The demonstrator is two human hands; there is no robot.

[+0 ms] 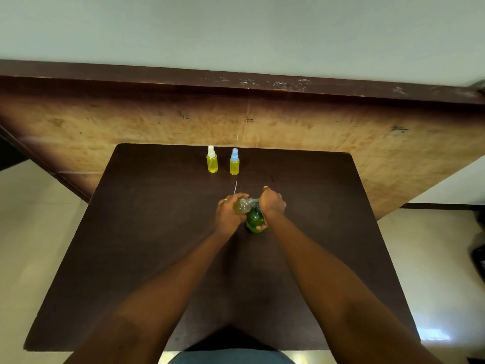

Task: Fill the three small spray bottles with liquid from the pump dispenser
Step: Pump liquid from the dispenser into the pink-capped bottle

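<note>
My left hand (227,214) grips a small clear spray bottle (242,206), uncapped and tilted, its mouth at the spout of the green pump dispenser (254,220). My right hand (271,203) sits on top of the dispenser's pump head, fingers curled over it, thumb low on the green body. Two small spray bottles full of yellow liquid stand upright at the far side of the table: one with a white cap (212,159), one with a blue cap (234,162). A thin white dip tube (235,187) lies on the table just beyond my hands; its cap is hidden.
The dark brown table (157,232) fills the middle of the view, its far edge against a light wooden panel (315,127). Pale floor shows on both sides. A dark object (479,256) lies at the right edge on the floor.
</note>
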